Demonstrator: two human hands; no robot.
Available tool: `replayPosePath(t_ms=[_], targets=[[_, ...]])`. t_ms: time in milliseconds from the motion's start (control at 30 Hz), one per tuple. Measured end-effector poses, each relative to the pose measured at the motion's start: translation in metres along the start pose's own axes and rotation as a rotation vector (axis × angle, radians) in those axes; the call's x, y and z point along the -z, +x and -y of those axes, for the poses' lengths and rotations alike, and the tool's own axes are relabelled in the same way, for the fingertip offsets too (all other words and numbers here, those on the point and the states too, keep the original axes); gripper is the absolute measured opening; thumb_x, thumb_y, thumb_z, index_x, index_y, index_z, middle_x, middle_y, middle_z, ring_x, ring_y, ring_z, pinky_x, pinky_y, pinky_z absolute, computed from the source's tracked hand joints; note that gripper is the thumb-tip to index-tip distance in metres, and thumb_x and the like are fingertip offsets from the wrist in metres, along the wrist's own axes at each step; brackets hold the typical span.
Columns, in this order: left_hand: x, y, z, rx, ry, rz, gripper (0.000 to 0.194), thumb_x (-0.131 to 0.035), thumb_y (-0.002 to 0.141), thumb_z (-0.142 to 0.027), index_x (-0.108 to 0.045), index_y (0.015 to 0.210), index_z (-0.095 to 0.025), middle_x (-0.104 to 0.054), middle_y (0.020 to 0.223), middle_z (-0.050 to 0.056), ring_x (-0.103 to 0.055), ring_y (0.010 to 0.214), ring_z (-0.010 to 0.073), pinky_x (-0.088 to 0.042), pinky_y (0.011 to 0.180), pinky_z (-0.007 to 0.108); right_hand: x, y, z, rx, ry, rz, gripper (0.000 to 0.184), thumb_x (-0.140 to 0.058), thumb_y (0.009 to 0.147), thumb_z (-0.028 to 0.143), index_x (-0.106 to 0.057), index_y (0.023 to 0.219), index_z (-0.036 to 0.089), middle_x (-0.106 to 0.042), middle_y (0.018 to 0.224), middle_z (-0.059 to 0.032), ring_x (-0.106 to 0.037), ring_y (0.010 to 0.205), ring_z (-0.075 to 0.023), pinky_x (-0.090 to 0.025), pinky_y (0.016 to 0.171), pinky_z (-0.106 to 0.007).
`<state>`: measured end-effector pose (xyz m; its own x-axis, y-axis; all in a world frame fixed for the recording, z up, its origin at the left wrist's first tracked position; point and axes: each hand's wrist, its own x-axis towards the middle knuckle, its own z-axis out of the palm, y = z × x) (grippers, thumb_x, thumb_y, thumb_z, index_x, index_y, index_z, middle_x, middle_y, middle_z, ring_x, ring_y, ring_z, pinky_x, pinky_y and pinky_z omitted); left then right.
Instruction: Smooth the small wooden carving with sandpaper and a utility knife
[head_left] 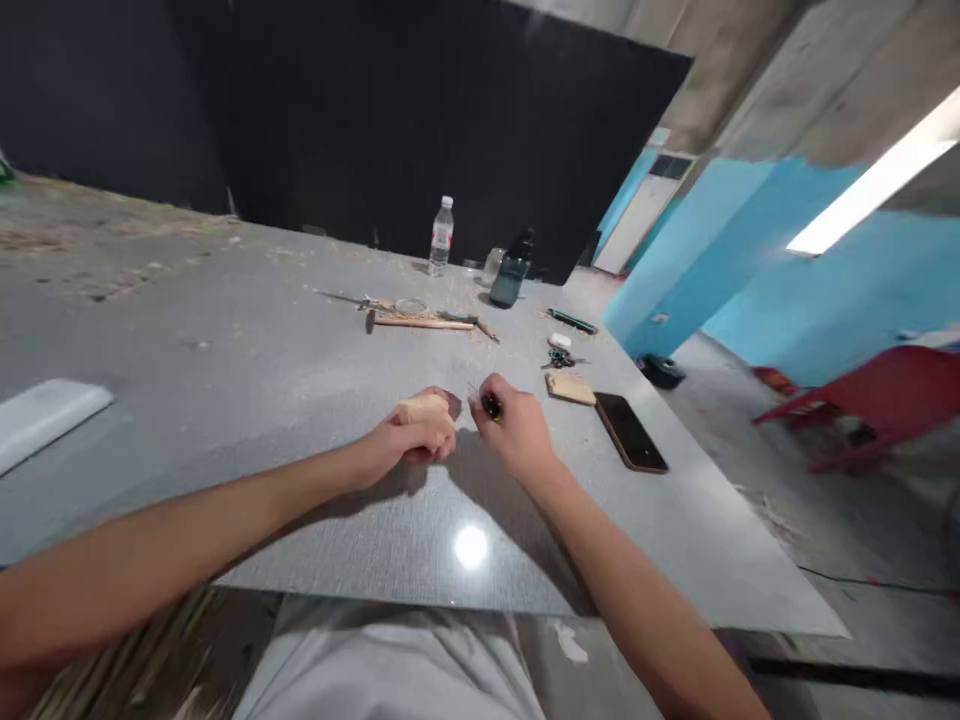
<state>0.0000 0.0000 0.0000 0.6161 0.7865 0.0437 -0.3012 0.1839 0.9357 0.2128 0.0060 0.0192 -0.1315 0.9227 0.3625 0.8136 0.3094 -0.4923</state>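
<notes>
My left hand (409,440) rests on the grey table (225,420) with its fingers wrapped round a small pale wooden block (424,410). Just to its right, my right hand (517,430) is closed on a small tool with a black and yellow handle (491,406), whose tip points toward the block. The tip itself is too small to make out. Both hands sit near the middle of the table, close together.
A black phone (630,431) and a flat wooden piece (570,388) lie to the right. Farther back are a hammer (420,322), scissors (559,358), a water bottle (441,236), a dark bottle (511,270) and a glass jar (492,266). A red chair (877,400) stands right.
</notes>
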Motion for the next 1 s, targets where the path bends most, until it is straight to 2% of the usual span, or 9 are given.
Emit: replayPosePath(t_ms=[100, 200, 333, 467, 600, 733, 900, 1000], targets=[[-0.003, 0.002, -0.004, -0.025, 0.042, -0.022, 0.03, -0.075, 0.074, -0.033, -0.055, 0.094, -0.021, -0.068, 0.069, 0.001, -0.039, 0.05, 0.0076, -0.019, 0.046, 0.021, 0.003, 0.001, -0.003, -0.025, -0.002, -0.028, 0.013, -0.056, 0.089, 0.038, -0.055, 0.09, 0.025, -0.058, 0.072, -0.0029, -0.051, 0.066, -0.0214, -0.028, 0.066, -0.032], [-0.005, 0.003, -0.009, -0.033, 0.058, -0.068, 0.03, -0.077, 0.075, -0.038, -0.059, 0.088, -0.018, -0.066, 0.066, 0.002, -0.037, 0.047, 0.0062, -0.017, 0.044, 0.022, 0.007, 0.001, -0.006, -0.041, 0.016, -0.045, 0.014, -0.054, 0.089, 0.038, -0.055, 0.094, 0.025, -0.06, 0.075, -0.003, -0.052, 0.067, -0.0211, -0.03, 0.066, -0.031], [-0.004, 0.004, -0.009, -0.044, 0.037, -0.112, 0.031, -0.079, 0.077, -0.042, -0.06, 0.082, -0.018, -0.053, 0.059, -0.004, -0.033, 0.047, 0.0056, -0.013, 0.044, 0.022, 0.009, 0.001, -0.005, -0.029, 0.076, -0.027, 0.013, -0.054, 0.087, 0.034, -0.052, 0.096, 0.026, -0.06, 0.076, -0.0008, -0.053, 0.066, -0.0193, -0.035, 0.066, -0.03], [-0.002, 0.006, -0.004, -0.08, 0.041, -0.132, 0.038, -0.08, 0.074, -0.045, -0.054, 0.07, -0.019, -0.044, 0.055, -0.006, -0.029, 0.046, 0.0046, -0.013, 0.044, 0.023, 0.007, -0.003, 0.004, 0.013, 0.142, 0.018, 0.013, -0.053, 0.088, 0.033, -0.044, 0.083, 0.027, -0.055, 0.071, 0.0019, -0.049, 0.065, -0.0166, -0.036, 0.064, -0.029], [-0.001, 0.007, 0.0, -0.103, 0.057, -0.144, 0.036, -0.081, 0.076, -0.045, -0.056, 0.074, -0.019, -0.045, 0.056, -0.006, -0.032, 0.047, 0.0054, -0.017, 0.044, 0.022, 0.006, -0.009, 0.013, 0.055, 0.164, 0.08, 0.026, -0.056, 0.091, 0.034, -0.039, 0.072, 0.026, -0.045, 0.063, 0.0042, -0.04, 0.059, -0.0148, -0.03, 0.062, -0.03], [-0.001, 0.006, 0.001, -0.149, 0.063, -0.187, 0.036, -0.085, 0.077, -0.045, -0.063, 0.086, -0.018, -0.052, 0.064, -0.006, -0.037, 0.05, 0.0058, -0.023, 0.044, 0.02, 0.007, -0.014, 0.019, 0.082, 0.147, 0.1, 0.028, -0.058, 0.091, 0.031, -0.037, 0.072, 0.026, -0.042, 0.061, 0.0048, -0.036, 0.058, -0.0145, -0.028, 0.062, -0.031], [0.0, 0.004, 0.001, -0.162, 0.083, -0.157, 0.039, -0.086, 0.08, -0.048, -0.067, 0.094, -0.017, -0.059, 0.071, -0.003, -0.042, 0.052, 0.0067, -0.032, 0.046, 0.02, 0.01, -0.016, 0.024, 0.065, 0.151, 0.07, 0.016, -0.057, 0.09, 0.031, -0.042, 0.087, 0.027, -0.048, 0.067, 0.0048, -0.041, 0.059, -0.0152, -0.03, 0.062, -0.03], [0.001, 0.004, 0.0, -0.186, 0.099, -0.125, 0.036, -0.082, 0.086, -0.05, -0.068, 0.093, -0.017, -0.06, 0.07, -0.002, -0.04, 0.049, 0.0062, -0.032, 0.045, 0.021, 0.014, -0.017, 0.027, 0.051, 0.168, 0.061, 0.021, -0.057, 0.09, 0.034, -0.039, 0.098, 0.028, -0.052, 0.074, 0.0045, -0.044, 0.06, -0.0154, -0.031, 0.061, -0.03]])
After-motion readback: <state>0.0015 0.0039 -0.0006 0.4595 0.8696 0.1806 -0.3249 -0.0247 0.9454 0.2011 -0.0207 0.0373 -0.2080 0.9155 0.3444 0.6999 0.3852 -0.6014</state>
